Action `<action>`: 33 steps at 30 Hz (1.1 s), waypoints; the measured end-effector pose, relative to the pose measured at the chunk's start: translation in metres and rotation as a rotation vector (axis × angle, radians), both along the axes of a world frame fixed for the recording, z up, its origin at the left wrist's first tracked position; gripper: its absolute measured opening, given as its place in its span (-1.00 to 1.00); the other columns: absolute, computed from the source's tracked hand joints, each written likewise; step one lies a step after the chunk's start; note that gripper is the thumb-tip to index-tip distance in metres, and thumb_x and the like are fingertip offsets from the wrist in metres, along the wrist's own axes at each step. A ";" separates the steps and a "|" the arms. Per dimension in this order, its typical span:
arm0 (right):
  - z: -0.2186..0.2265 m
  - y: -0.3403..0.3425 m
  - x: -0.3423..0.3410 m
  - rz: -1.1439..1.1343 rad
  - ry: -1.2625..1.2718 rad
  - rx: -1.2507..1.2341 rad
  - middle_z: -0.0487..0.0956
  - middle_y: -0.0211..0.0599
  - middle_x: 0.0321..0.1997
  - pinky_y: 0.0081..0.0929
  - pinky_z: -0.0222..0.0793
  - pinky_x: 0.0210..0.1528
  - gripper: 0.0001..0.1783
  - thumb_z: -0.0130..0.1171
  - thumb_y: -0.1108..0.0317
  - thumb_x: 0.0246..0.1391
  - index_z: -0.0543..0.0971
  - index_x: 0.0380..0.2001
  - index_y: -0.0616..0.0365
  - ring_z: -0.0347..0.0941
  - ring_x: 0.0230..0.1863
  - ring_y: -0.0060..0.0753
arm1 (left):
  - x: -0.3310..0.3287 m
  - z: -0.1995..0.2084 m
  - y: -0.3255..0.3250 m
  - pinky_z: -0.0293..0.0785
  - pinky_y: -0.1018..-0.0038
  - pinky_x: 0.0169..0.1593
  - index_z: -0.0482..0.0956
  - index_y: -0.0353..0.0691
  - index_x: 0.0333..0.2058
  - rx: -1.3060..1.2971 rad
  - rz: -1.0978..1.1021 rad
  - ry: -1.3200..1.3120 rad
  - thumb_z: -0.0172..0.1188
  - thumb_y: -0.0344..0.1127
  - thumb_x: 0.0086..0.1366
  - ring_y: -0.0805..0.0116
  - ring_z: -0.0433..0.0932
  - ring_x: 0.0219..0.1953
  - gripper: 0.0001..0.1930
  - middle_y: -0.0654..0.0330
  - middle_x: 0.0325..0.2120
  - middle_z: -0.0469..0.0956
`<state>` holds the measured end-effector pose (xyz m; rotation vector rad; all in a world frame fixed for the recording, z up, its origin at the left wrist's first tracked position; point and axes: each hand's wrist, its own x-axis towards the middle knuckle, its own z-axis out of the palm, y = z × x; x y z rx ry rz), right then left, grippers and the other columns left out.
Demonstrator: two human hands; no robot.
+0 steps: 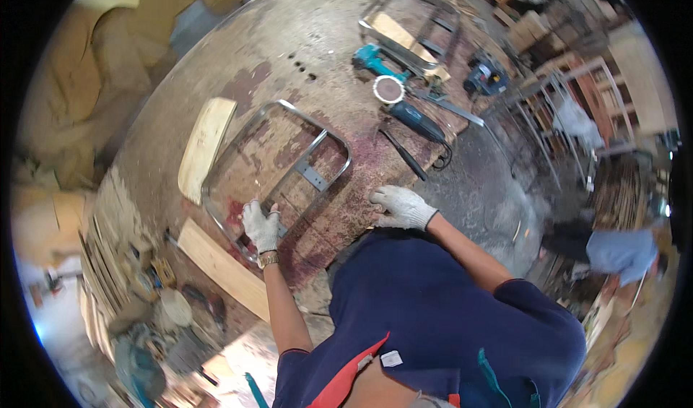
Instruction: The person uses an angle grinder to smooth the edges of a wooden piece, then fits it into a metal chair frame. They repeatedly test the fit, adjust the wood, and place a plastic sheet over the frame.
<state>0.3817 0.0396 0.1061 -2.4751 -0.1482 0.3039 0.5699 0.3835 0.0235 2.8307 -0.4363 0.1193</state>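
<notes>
A bent metal tube frame (345, 164) with rounded corners lies on the worn table in front of me. A flat drilled plate (310, 175) sits on its crossbar. My left hand (261, 226), in a white knit glove, rests over the near end of the frame, fingers and thumb apart; what its palm touches is hidden. At the table's near edge, my right hand (402, 207), gloved the same way, is open with nothing in it. Beside the frame's left side lies a curved pale wooden slat (207, 148). Another wooden board (224, 269) lies closer to my left forearm.
Toward the far right of the table are an angle grinder (415, 121) with a round disc, a teal power tool (375, 61), a dark bar (404, 155) and a second metal frame (451, 25) with wood. A blue tool (485, 76) stands beyond. A person (621, 255) is at right.
</notes>
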 end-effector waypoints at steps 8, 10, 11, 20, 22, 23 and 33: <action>0.028 0.034 -0.138 -0.528 0.166 -0.102 0.58 0.01 -0.09 -0.04 0.46 0.02 -0.44 0.28 0.04 0.09 0.52 0.09 0.12 0.51 0.02 0.13 | 0.046 -0.056 -0.023 0.46 0.06 0.06 0.52 -0.30 -0.21 -0.056 -0.267 0.042 0.38 -0.21 0.14 -0.18 0.50 -0.03 -0.65 -0.12 -0.20 0.53; 0.034 0.049 -0.168 -0.641 0.240 -0.080 0.59 0.03 -0.04 -0.05 0.46 0.04 -0.44 0.28 0.05 0.09 0.53 0.09 0.11 0.52 0.05 0.13 | 0.050 -0.064 -0.021 0.47 0.07 0.03 0.52 -0.29 -0.22 -0.061 -0.344 -0.001 0.36 -0.25 0.14 -0.16 0.52 -0.05 -0.69 -0.11 -0.23 0.54; 0.035 0.053 -0.178 -0.673 0.265 -0.043 0.60 0.03 0.01 -0.06 0.46 0.07 -0.46 0.28 0.05 0.09 0.55 0.06 0.13 0.52 0.08 0.13 | 0.051 -0.066 -0.021 0.48 0.07 0.01 0.52 -0.29 -0.23 -0.057 -0.381 -0.025 0.35 -0.28 0.14 -0.15 0.52 -0.06 -0.71 -0.10 -0.24 0.54; 0.022 0.048 -0.213 -0.750 0.029 -0.044 0.59 -0.02 -0.04 -0.07 0.46 0.07 -0.45 0.30 0.03 0.09 0.56 0.08 0.10 0.52 0.07 0.10 | -0.023 0.030 -0.025 0.43 0.04 -0.34 0.49 -0.32 -0.34 -0.264 -0.405 -0.109 0.36 -0.25 0.25 -0.27 0.53 -0.36 -0.73 -0.12 -0.32 0.51; 0.018 0.038 -0.217 -0.710 0.005 -0.057 0.59 -0.03 -0.04 -0.07 0.46 0.08 -0.45 0.29 0.01 0.10 0.56 0.08 0.09 0.51 0.07 0.10 | -0.062 0.069 -0.038 0.42 0.07 -0.31 0.47 -0.35 -0.37 -0.297 -0.341 -0.021 0.38 -0.31 0.22 -0.27 0.50 -0.34 -0.74 -0.13 -0.34 0.51; 0.015 0.033 -0.219 -0.690 -0.014 -0.078 0.59 -0.03 -0.03 -0.07 0.46 0.08 -0.45 0.28 0.00 0.11 0.57 0.07 0.09 0.51 0.07 0.10 | -0.082 0.088 -0.047 0.41 0.17 -0.27 0.46 -0.39 -0.41 -0.369 -0.419 -0.055 0.38 -0.39 0.20 -0.18 0.47 -0.34 -0.75 -0.11 -0.42 0.45; 0.016 -0.037 -0.326 -0.534 -0.163 -0.009 0.59 -0.06 -0.01 -0.13 0.45 0.11 -0.51 0.27 0.02 0.12 0.58 -0.01 0.13 0.51 0.07 0.07 | -0.275 0.194 -0.224 0.32 0.49 -0.63 0.47 -0.21 -0.28 -1.328 -0.214 0.767 0.14 0.03 0.47 0.40 0.45 -0.69 -0.62 0.26 -0.63 0.43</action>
